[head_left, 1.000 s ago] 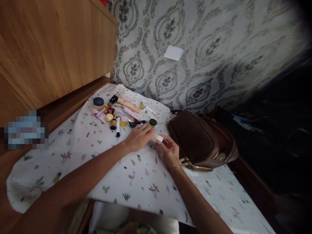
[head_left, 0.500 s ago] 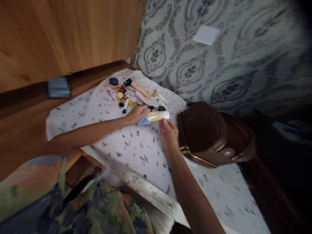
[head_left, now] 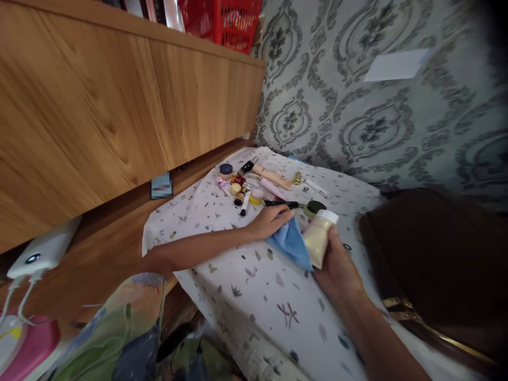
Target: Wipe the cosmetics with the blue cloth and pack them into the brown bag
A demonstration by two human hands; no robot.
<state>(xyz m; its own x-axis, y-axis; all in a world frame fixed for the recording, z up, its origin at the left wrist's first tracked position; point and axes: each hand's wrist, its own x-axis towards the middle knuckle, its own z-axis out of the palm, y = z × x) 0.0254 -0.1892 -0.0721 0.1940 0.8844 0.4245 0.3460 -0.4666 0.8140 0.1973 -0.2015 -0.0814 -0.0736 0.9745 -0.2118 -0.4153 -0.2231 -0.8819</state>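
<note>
A cream-coloured tube with a white cap (head_left: 317, 241) is gripped in my right hand (head_left: 339, 267), the cap pointing up and away from me. My left hand (head_left: 270, 221) holds a blue cloth (head_left: 292, 242), whose lower corner hangs beside the tube. Just beyond both hands lie a dark green round jar (head_left: 316, 207) and a black slim stick (head_left: 282, 203). Several cosmetics are grouped farther back, among them a peach tube (head_left: 272, 176), a jar with a dark lid (head_left: 226, 170) and a small gold bottle (head_left: 297, 178).
A patterned white cloth (head_left: 254, 286) covers the surface. On the right stands a brown bag (head_left: 436, 259) with gold zips. A wooden cabinet (head_left: 130, 100) rises at left, with a red basket (head_left: 238, 24) on top. A white power bank (head_left: 43, 248) with cables lies lower left.
The tube has turned from lying level to more upright, with my right hand now around its body. My left hand and the blue cloth have come off its end. The view has shifted left and up.
</note>
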